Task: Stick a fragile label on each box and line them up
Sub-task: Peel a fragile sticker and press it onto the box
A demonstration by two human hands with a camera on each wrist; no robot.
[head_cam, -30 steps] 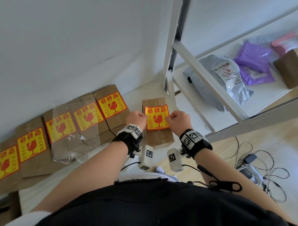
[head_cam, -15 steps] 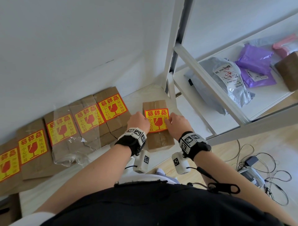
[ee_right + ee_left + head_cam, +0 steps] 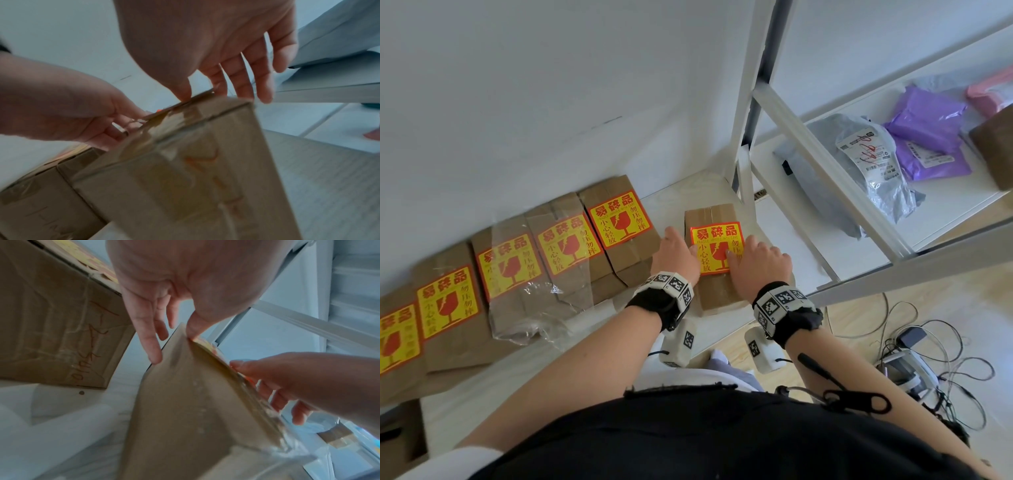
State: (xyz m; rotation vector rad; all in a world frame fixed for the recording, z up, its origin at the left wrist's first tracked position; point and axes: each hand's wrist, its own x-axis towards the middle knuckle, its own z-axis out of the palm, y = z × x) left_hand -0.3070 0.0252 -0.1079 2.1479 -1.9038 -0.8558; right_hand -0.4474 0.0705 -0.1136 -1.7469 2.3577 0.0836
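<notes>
A brown cardboard box (image 3: 717, 294) stands on the white surface, apart from the row to its left. A yellow and red fragile label (image 3: 717, 245) lies on its top. My left hand (image 3: 676, 251) is at the label's left edge: in the left wrist view its thumb presses the top edge of the box (image 3: 185, 418) and its straight fingers (image 3: 148, 337) hang down the side. My right hand (image 3: 760, 260) is at the label's right edge, thumb on top and fingers (image 3: 252, 78) straight past the box (image 3: 195, 178). The label's lower corners are hidden under the hands.
Several labelled brown boxes (image 3: 619, 222) stand in a row along the wall to the left, one with loose clear film (image 3: 527, 308). A white shelf frame (image 3: 808, 164) stands close on the right and holds mailer bags (image 3: 928, 137). Cables (image 3: 928, 342) lie on the wooden floor.
Both hands pinched the label's side edges above the box a second ago. Now the label lies flat on the top and the fingers are spread out straight at its edges.
</notes>
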